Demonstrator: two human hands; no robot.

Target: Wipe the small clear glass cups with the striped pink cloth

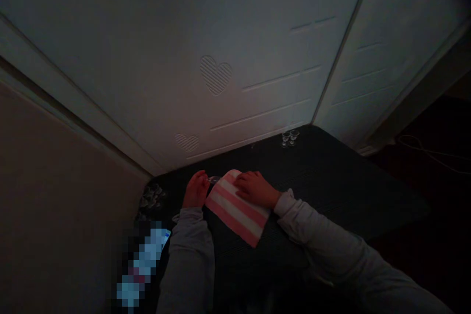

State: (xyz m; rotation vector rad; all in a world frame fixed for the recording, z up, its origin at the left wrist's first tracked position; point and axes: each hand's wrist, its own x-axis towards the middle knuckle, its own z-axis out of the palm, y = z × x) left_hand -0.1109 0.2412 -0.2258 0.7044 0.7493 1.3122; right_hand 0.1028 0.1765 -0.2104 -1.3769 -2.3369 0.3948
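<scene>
My left hand (196,189) is closed, its fingers pinching a small clear glass (213,180) that looks stemmed. The glass's other end goes out of sight at the pink-and-white striped cloth (239,206). On top of that cloth lies my right hand (255,187), fingers curled and gripping it near its far edge. The cloth's near corner hangs down toward me over the dark table (331,191). How far the cloth goes around the glass is hidden.
Two small stemmed glasses (290,138) stand at the table's back edge by the white panel (147,59). Several more glasses (151,196) cluster at the left corner. A lit, blurred-out screen (143,265) lies near my left sleeve. A white cable (423,149) runs at far right.
</scene>
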